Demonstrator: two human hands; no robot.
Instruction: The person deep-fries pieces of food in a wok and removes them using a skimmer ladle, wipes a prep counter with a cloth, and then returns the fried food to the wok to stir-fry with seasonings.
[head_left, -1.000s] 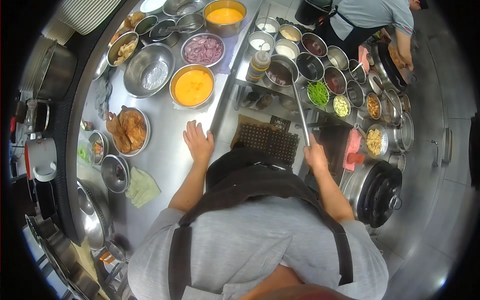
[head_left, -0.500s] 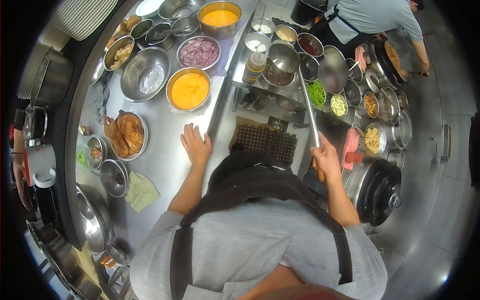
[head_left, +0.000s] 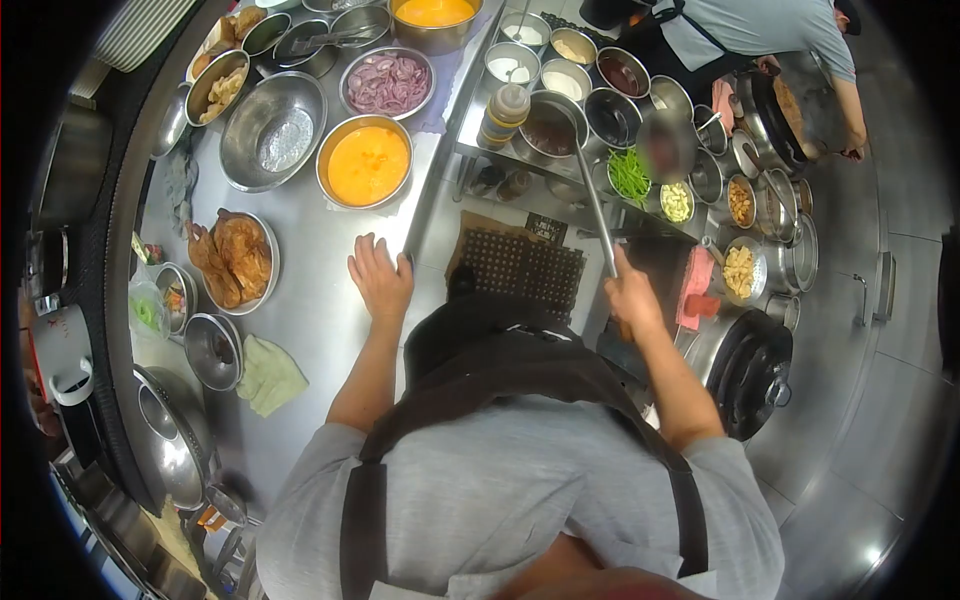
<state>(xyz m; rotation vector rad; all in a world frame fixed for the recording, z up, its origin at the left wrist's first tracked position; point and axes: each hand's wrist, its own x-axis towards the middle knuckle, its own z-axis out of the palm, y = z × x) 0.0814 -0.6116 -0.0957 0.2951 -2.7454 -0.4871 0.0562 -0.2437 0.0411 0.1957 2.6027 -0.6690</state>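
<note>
My right hand [head_left: 632,298] is closed around the handle of a long metal ladle [head_left: 598,215]. The ladle slants away from me, its far end down in a steel bowl with dark brown contents [head_left: 550,135]; I cannot clearly make out the ladle's head there. My left hand [head_left: 380,280] lies on the steel counter [head_left: 325,285] near its edge, fingers spread, holding nothing. Beyond it stands a bowl of orange-yellow liquid [head_left: 366,162]. A squeeze bottle [head_left: 503,115] is left of the dark bowl, and chopped greens [head_left: 629,178] sit to its right.
Left counter: cooked poultry in a bowl [head_left: 240,262], a bare steel bowl [head_left: 273,130], sliced onions [head_left: 388,84], a green cloth [head_left: 270,375]. Right: a lidded black pot [head_left: 750,375] and several ingredient containers. Another person [head_left: 790,40] leans over a wok at upper right.
The ladle's head, earlier raised over the dark bowl, has gone down into it, uncovering a bowl of white contents behind. The view has shifted slightly; my left hand stays on the counter.
</note>
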